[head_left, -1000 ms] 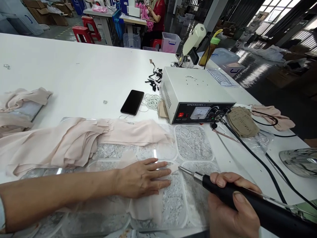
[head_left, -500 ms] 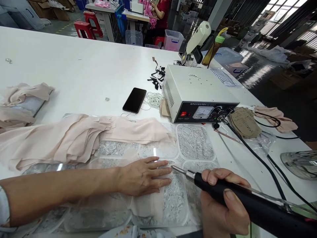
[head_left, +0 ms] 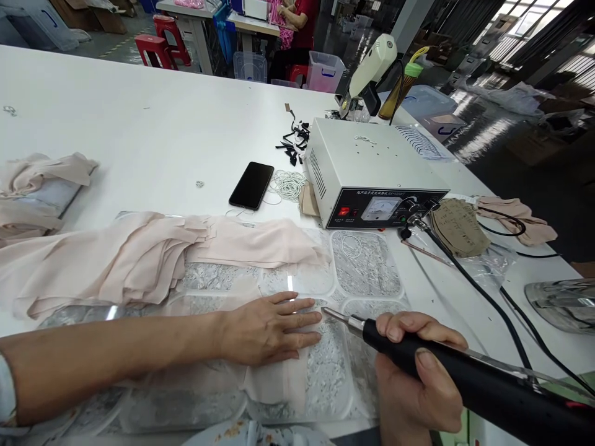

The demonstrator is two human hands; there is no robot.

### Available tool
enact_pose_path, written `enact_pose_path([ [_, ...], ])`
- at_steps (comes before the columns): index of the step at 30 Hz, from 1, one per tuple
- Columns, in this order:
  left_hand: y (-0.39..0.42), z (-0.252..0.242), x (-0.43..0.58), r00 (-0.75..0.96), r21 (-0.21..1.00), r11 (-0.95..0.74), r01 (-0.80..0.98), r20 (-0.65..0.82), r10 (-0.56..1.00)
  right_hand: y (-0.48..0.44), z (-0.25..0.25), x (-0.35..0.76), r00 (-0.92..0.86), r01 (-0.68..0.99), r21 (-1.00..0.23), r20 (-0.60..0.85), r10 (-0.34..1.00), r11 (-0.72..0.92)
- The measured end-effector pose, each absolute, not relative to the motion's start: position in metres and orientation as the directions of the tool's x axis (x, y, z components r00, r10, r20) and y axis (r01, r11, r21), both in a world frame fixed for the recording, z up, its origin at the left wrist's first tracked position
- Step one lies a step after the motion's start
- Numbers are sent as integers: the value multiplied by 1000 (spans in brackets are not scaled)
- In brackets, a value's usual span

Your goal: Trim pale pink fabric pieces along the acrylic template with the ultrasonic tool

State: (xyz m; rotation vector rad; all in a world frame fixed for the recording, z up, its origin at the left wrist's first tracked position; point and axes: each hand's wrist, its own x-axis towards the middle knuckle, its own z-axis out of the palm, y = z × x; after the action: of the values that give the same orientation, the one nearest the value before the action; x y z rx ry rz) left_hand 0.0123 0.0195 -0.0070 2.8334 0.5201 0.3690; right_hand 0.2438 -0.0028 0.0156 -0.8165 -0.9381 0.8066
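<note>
My left hand [head_left: 267, 328] lies flat, fingers spread, on a thin pale pink piece of fabric [head_left: 274, 384] over a clear, grey-patterned panel [head_left: 325, 387]. My right hand [head_left: 418, 371] is wrapped around the black body of a handheld ultrasonic cutter [head_left: 488, 378]. Its narrow metal tip points left, just beside my left fingertips; whether it touches the fabric or panel I cannot tell. Beyond my left hand lies a fanned stack of pale pink fabric pieces [head_left: 144, 254], with one strip [head_left: 260, 241] reaching right.
A grey control box [head_left: 372, 161] stands at the back right, with a cable [head_left: 474, 291] running from its front. Near it are a phone [head_left: 251, 186], coiled white cord [head_left: 287, 186] and brown card templates [head_left: 460, 228]. A glass jar [head_left: 562, 306] lies at the right. Another person works in the background.
Both hands and the cutter stay almost where they were against the fabric. The whole view has shifted very slightly.
</note>
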Motion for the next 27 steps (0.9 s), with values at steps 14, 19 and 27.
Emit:
enact_pose_path([
  [14, 20, -5, 13, 909, 280, -905, 321, 176, 377, -13, 19, 250, 373, -269, -869, 303, 877, 415],
  [19, 19, -6, 12, 912, 285, -904, 319, 167, 375, -10, 19, 250, 350, -271, -863, 324, 879, 426],
  [27, 22, 3, 11, 915, 255, -916, 310, 183, 360, -9, 22, 251, 407, -270, -859, 308, 860, 435],
])
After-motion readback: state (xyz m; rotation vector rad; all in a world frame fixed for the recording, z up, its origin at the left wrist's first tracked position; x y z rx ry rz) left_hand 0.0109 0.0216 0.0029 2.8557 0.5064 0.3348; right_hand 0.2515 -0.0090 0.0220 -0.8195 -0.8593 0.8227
